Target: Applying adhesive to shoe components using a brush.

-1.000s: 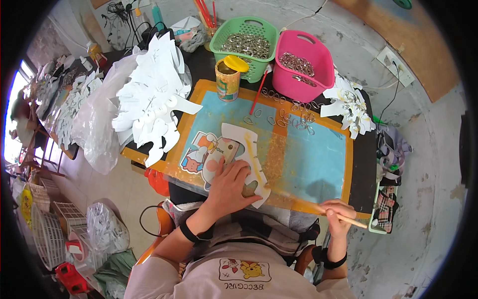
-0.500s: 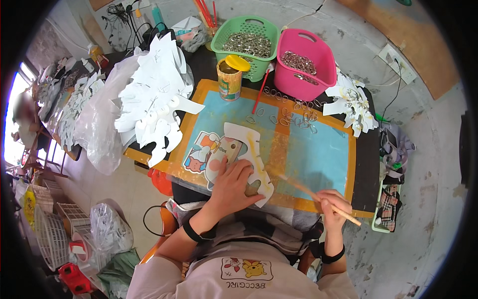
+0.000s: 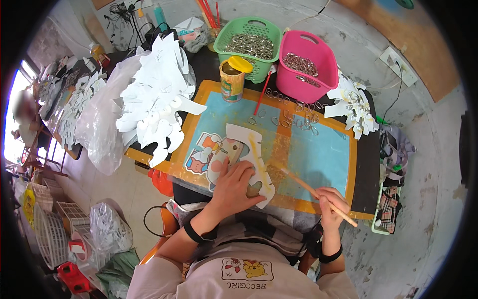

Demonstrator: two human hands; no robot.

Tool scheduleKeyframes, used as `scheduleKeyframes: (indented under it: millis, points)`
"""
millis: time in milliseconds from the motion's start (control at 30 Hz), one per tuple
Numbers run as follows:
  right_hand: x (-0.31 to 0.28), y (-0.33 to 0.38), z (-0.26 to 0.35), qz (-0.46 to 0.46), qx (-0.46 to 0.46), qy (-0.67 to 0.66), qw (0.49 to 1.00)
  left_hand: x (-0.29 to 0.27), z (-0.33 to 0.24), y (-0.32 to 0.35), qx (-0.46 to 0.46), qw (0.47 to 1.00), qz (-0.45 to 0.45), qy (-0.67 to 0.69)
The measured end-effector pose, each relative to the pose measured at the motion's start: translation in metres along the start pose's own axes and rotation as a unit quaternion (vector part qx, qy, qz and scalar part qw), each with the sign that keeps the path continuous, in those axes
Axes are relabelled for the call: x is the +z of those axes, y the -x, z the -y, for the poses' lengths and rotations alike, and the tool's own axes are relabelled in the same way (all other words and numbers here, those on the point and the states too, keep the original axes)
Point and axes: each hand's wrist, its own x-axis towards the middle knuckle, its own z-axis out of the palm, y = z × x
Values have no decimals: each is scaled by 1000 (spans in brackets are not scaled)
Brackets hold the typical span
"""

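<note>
My left hand (image 3: 231, 185) lies flat with its fingers stretched, pressing on a printed cartoon cutout (image 3: 217, 163) and a white curved paper piece (image 3: 242, 133) beside it. Yellow streaks run along the white piece. A second printed cutout (image 3: 198, 164) sits at the left, touching or close to the first. In my right hand (image 3: 332, 205) is a wooden-handled brush (image 3: 301, 183), slanting up and left. Its yellowish bristle end is just right of the white piece; whether it touches the mat, I cannot tell. All this rests on a blue mat (image 3: 323, 159) edged with brown tape.
An open tin (image 3: 231, 84) with a yellow lid stands behind, near a red stick (image 3: 262, 94). Metal rings (image 3: 298, 119) lie scattered. A green basket (image 3: 256, 67) and a pink basket (image 3: 303, 84) hold metal pieces. White cutouts pile up left (image 3: 154, 94) and right (image 3: 351, 107).
The brush, blurred earlier, now shows more sharply, its handle end slightly farther left. My left hand stays on the cutout and the white piece. The whole view has shifted slightly.
</note>
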Motion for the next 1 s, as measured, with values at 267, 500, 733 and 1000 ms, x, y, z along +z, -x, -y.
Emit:
scheduleKeyframes:
  millis: [267, 500, 733, 1000]
  points:
    - [12, -8, 0, 1, -22, 2, 1000, -1, 0, 0, 8, 1000, 5, -5]
    - [19, -20, 7, 21, -38, 49, 998, 0, 0, 1, -1, 1000, -14, -11]
    - [33, -38, 4, 50, -42, 57, 996, -2, -1, 0, -3, 1000, 5, -22]
    - [44, -42, 6, 33, -60, 61, 996, -7, -4, -5, 4, 995, 52, -82]
